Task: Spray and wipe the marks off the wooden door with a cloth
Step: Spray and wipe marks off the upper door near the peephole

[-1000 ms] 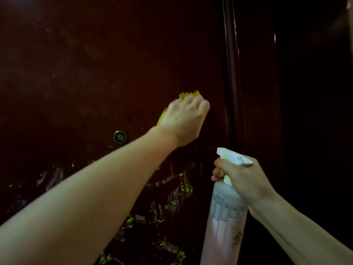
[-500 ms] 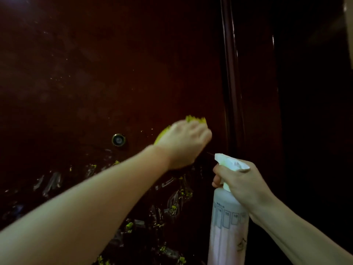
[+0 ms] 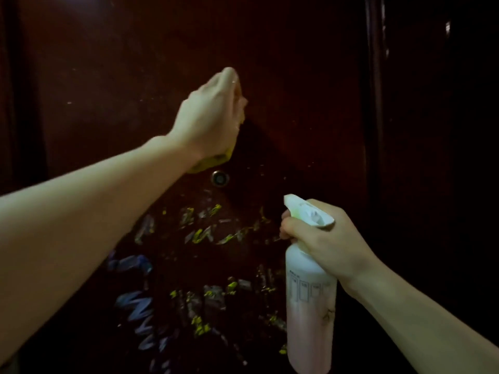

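My left hand grips the yellow cloth, fingers curled round it, pressed against the dark door just above and left of the peephole. Yellow and bluish marks cover the door below the peephole. My right hand holds the spray bottle upright by its neck, fingers curled round below the white nozzle.

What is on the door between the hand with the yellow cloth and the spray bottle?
In the head view, a small round peephole sits just below the cloth, then yellow and pale marks smear the door leftward of the spray bottle.
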Demonstrator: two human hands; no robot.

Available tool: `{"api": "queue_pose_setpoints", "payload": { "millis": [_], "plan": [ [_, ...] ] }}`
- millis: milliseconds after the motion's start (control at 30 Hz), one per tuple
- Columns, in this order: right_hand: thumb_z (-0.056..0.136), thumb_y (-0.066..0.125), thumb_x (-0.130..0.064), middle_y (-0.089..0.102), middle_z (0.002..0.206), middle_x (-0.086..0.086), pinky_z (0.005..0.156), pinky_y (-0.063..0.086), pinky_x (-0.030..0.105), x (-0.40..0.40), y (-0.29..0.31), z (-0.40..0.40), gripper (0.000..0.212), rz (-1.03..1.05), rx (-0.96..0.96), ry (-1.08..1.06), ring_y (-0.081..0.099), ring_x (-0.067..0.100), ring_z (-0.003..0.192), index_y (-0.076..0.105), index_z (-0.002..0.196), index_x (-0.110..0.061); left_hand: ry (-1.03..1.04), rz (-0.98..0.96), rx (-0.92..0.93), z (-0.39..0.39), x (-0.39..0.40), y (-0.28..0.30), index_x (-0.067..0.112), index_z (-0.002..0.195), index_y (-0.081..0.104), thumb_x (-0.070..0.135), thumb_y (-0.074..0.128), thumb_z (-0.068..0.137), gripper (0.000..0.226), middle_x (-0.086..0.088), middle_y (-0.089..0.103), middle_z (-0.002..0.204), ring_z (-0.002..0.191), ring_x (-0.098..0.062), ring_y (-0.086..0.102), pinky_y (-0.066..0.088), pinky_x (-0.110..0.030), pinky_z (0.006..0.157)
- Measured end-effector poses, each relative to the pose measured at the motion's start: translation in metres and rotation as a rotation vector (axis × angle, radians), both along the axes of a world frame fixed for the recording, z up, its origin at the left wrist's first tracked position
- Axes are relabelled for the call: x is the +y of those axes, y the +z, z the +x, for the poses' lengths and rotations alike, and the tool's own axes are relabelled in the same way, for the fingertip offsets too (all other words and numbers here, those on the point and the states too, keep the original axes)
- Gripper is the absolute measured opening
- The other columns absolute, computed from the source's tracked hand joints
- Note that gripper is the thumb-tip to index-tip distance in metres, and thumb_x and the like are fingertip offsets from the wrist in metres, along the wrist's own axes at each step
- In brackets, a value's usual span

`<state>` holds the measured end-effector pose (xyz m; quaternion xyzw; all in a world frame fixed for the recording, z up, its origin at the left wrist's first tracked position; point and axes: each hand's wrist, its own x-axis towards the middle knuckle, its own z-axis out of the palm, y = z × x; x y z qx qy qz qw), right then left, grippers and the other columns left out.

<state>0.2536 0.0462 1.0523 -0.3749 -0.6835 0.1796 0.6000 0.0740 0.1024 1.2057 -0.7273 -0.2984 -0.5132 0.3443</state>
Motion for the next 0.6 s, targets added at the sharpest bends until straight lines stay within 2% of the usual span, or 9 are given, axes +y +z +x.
{"api": "queue_pose_setpoints", "payload": {
  "millis": [67,133,200,267,300,400,500,600],
  "plan": [
    [0.082,0.065,-0.016,0.055,0.067,0.013,0.059,0.042,0.031,0.003,0.000,-0.023,0.017,-0.009,-0.022,0.033,0.049,0.018,0.062,0.061,0.083,0.001,0.033,-0.057,-0.071,-0.043,-0.004,-0.011,0.017,0.095,0.045,0.028,0.047,0.096,0.011,0.004,0.055,0.092,0.083,-0.027,0.059,0.049,-0.045,0.072],
    [0.082,0.064,-0.016,0.059,0.075,0.021,0.063,0.043,0.036,0.004,-0.003,-0.047,0.017,-0.039,-0.035,0.071,0.051,0.020,0.065,0.061,0.084,0.001,0.066,-0.108,-0.150,-0.086,-0.008,-0.028,0.019,0.091,0.043,0.026,0.047,0.097,0.010,0.004,0.055,0.088,0.080,-0.023,0.058,0.048,-0.043,0.070],
    [0.081,0.064,-0.016,0.061,0.078,0.021,0.063,0.044,0.035,0.004,-0.007,-0.071,0.014,-0.065,-0.049,0.095,0.052,0.018,0.065,0.062,0.083,-0.002,0.086,-0.149,-0.254,-0.125,-0.011,-0.048,0.019,0.091,0.044,0.024,0.049,0.097,0.009,0.006,0.054,0.082,0.077,-0.019,0.057,0.046,-0.035,0.066],
    [0.080,0.063,-0.015,0.054,0.066,0.012,0.059,0.041,0.034,0.005,-0.011,-0.094,0.014,-0.073,-0.064,0.113,0.048,0.015,0.061,0.060,0.080,-0.002,0.104,-0.181,-0.371,-0.160,-0.013,-0.067,0.018,0.093,0.045,0.021,0.050,0.098,0.008,0.010,0.052,0.078,0.076,-0.015,0.056,0.040,-0.023,0.062],
    [0.080,0.062,-0.015,0.053,0.065,0.006,0.058,0.040,0.033,0.005,-0.013,-0.105,0.015,-0.069,-0.075,0.117,0.047,0.014,0.060,0.058,0.079,0.000,0.113,-0.193,-0.424,-0.176,-0.015,-0.075,0.017,0.094,0.045,0.021,0.050,0.098,0.007,0.010,0.053,0.079,0.077,-0.014,0.055,0.038,-0.021,0.063],
    [0.080,0.061,-0.017,0.057,0.068,0.005,0.059,0.039,0.032,0.006,-0.015,-0.135,0.021,-0.065,-0.108,0.141,0.050,0.014,0.063,0.058,0.078,0.004,0.136,-0.192,-0.533,-0.216,-0.020,-0.093,0.015,0.096,0.045,0.020,0.047,0.099,0.006,0.001,0.056,0.089,0.084,-0.015,0.055,0.039,-0.027,0.071],
    [0.081,0.061,-0.015,0.056,0.066,0.008,0.059,0.038,0.036,0.007,-0.016,-0.160,0.023,-0.081,-0.104,0.141,0.049,0.019,0.063,0.056,0.075,0.006,0.186,-0.168,-0.530,-0.242,-0.020,-0.105,0.015,0.094,0.044,0.018,0.047,0.099,0.006,-0.004,0.055,0.092,0.083,-0.018,0.053,0.041,-0.033,0.073],
    [0.075,0.058,-0.018,0.046,0.061,0.009,0.055,0.033,0.038,0.008,-0.017,-0.182,0.028,-0.088,-0.095,0.120,0.042,0.020,0.057,0.042,0.065,0.003,0.227,-0.209,-0.510,-0.254,-0.012,-0.113,0.016,0.094,0.044,0.020,0.046,0.099,0.006,-0.001,0.053,0.091,0.083,-0.018,0.054,0.047,-0.039,0.075]
  ]
}}
